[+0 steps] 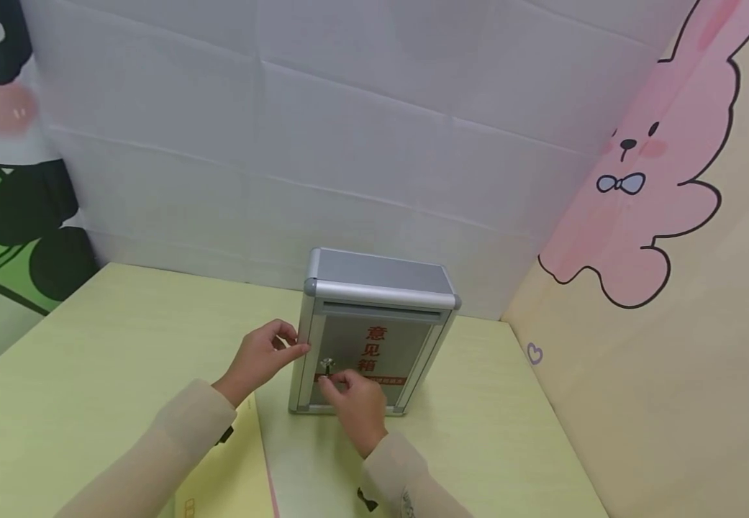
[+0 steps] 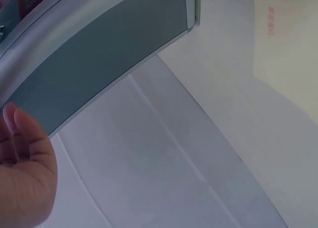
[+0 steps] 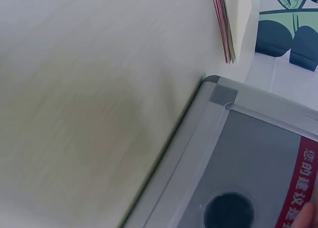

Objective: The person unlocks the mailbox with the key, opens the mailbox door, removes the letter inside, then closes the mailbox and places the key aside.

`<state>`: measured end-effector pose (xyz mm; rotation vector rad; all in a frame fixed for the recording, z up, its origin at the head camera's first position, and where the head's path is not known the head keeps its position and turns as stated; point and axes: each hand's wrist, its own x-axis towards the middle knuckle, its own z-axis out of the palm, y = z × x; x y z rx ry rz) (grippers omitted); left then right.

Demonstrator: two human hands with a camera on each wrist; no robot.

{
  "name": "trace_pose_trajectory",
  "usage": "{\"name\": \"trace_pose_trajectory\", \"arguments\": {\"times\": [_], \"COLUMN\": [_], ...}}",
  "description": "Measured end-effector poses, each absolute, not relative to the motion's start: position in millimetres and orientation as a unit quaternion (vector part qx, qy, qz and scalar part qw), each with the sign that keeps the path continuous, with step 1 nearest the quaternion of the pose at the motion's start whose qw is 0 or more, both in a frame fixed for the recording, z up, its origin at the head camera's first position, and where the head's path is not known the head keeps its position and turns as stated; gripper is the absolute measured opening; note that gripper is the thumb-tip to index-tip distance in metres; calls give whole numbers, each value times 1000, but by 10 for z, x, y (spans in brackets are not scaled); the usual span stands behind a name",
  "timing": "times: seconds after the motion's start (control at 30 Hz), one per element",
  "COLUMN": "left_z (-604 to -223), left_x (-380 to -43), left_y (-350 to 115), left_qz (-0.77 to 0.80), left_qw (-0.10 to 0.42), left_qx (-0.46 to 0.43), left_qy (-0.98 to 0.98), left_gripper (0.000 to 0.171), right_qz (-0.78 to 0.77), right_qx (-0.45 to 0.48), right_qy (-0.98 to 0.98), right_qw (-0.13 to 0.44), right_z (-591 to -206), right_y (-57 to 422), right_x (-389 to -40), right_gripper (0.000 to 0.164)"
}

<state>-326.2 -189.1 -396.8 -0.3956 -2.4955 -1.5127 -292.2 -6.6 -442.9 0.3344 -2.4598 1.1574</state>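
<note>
A grey metal suggestion box (image 1: 380, 272) with red Chinese lettering stands upright on the table, its slotted front facing me. At the left of its front panel sits a small shiny lock (image 1: 327, 363) with what looks like a key in it. My right hand (image 1: 361, 406) pinches at the key between thumb and forefinger; the fingertips partly hide it. Against the box's left front edge rests the thumb side of my left hand (image 1: 262, 360), its fingers loosely bent. The left wrist view shows that hand (image 2: 25, 173) beside the box's grey side panel (image 2: 114, 54).
Yellow paper or folders (image 1: 228, 467) lie on the pale table (image 1: 89, 374) under my left forearm; their pink edges (image 3: 222, 27) show in the right wrist view. Behind the box hangs a white creased sheet (image 1: 348, 144). A wall with a pink rabbit picture (image 1: 665, 180) stands right.
</note>
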Motion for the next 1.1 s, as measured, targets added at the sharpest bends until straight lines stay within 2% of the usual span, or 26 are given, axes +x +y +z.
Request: {"name": "trace_pose_trajectory", "arguments": {"times": [0.13,0.3,0.53,0.63,0.8,1.1], "left_z": [-3973,-3978,-3955,-3941,-3951,-3981], "left_x": [-3274,-3268,-3266,-3256,-3261,-3280], "left_y": [-1887,-1893,-1897,-1891,-1888,-1885], "left_qz": [-511,-510,-504,-508,-514,-523], "left_qw": [95,95,100,96,90,85], "left_qx": [-137,-140,-139,-132,-125,-121], "left_qy": [-843,-843,-846,-846,-844,-839], "left_gripper": [22,20,19,20,21,20], "right_qz": [437,493,648,685,708,701], "right_qx": [120,119,69,45,17,9], "right_qy": [-875,-851,-759,-726,-703,-711], "right_qw": [168,136,-7,-43,-61,-52], "right_z": [-4422,-4398,-4384,-4365,-4341,-4326], "right_y": [-38,-43,-71,-83,-98,-99], "right_x": [-2923,-2915,-2935,-2936,-2939,-2936], "right_gripper": [30,30,32,31,28,27]}}
